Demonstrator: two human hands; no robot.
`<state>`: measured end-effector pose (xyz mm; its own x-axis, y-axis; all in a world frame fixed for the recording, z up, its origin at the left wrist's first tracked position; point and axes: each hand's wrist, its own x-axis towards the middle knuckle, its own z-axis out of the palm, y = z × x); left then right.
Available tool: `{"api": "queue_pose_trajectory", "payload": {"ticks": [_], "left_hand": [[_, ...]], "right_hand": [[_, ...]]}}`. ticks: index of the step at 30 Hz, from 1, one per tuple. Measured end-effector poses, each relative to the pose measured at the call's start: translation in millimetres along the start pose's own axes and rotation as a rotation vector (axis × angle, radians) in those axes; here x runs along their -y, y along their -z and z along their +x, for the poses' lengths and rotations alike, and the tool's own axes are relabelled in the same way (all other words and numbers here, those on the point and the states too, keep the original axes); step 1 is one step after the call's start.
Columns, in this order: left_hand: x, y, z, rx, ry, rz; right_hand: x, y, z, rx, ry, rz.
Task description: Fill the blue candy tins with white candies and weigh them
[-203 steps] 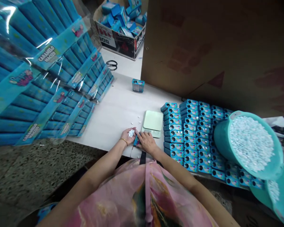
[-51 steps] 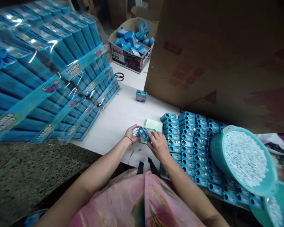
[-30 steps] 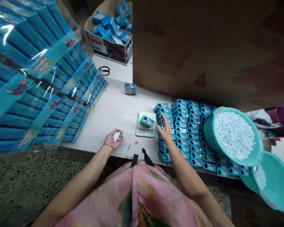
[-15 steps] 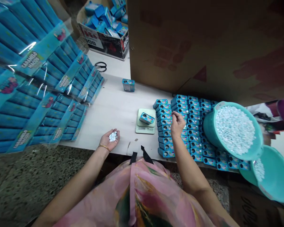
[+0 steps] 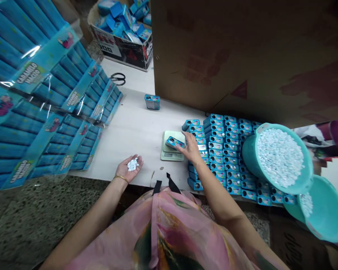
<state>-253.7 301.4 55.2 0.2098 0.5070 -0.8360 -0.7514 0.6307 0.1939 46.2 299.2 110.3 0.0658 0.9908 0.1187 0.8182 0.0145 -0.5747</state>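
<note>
My left hand, palm up and cupped over the table's front edge, holds a small heap of white candies. A small blue tin with a round hole in its top lies at a slant on a pale green kitchen scale. At the tin's right end is my right hand, thumb and fingers spread apart; whether they touch it I cannot tell. Rows of similar blue tins stand right beside and partly under that hand. Some of them have white candies on top.
A turquoise bucket full of white candies stands at the right, with a second turquoise tub below it. Stacked blue display packs fill the left. Scissors, a lone tin, a carton of blue boxes and large cardboard are behind.
My right hand has moved left from above the rows of tins to the tin on the scale, and its fingers have spread. My left hand still holds the candies.
</note>
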Motion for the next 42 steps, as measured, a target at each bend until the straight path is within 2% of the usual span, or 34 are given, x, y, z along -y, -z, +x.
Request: {"api": "queue_pose_trajectory", "payload": {"ticks": [5, 8, 12, 16, 18, 20, 22, 25, 28, 30, 31, 33, 37, 40, 42], "left_hand": [[-2, 1.1, 4, -0.013, -0.005, -0.023], [-4, 2.5, 5, -0.040, -0.004, -0.038], [-13, 8.4, 3, -0.072, -0.041, -0.079], [-25, 19.0, -3, -0.113, -0.099, -0.115], [-28, 23.5, -4, -0.131, -0.113, -0.120], [-30, 25.9, -2, -0.137, -0.114, -0.114], [-29, 25.7, 1, -0.133, -0.101, -0.102], [-22, 19.8, 9, -0.127, -0.076, -0.070], [-11, 7.0, 13, -0.125, -0.023, -0.017], [-4, -4.0, 11, -0.104, 0.008, 0.009], [-1, -9.3, 9, -0.086, 0.012, 0.017], [4, -17.6, 2, -0.050, 0.009, 0.023], [9, -18.8, -12, -0.025, -0.002, 0.006], [13, -11.9, -18, -0.029, -0.007, -0.015], [18, -9.2, -21, -0.018, 0.007, -0.024]], "right_hand": [[8, -6, 2, 0.210, 0.049, -0.154], [17, -14, 22, 0.295, 0.097, -0.246], [36, -41, 88, 0.243, 0.221, -0.280], [57, -82, 165, 0.197, 0.231, -0.290], [62, -96, 188, 0.189, 0.227, -0.286], [58, -99, 195, 0.174, 0.231, -0.283], [45, -87, 187, 0.153, 0.223, -0.289], [8, -48, 158, 0.106, 0.154, -0.324], [-31, -9, 127, 0.083, -0.133, -0.432], [-47, 5, 117, 0.173, -0.339, -0.500], [-50, 8, 116, 0.234, -0.393, -0.524], [-46, 10, 118, 0.297, -0.385, -0.567], [-12, 15, 113, 0.206, -0.138, -0.620], [17, 14, 86, 0.199, 0.046, -0.586], [32, 8, 62, 0.238, 0.108, -0.555]]}}
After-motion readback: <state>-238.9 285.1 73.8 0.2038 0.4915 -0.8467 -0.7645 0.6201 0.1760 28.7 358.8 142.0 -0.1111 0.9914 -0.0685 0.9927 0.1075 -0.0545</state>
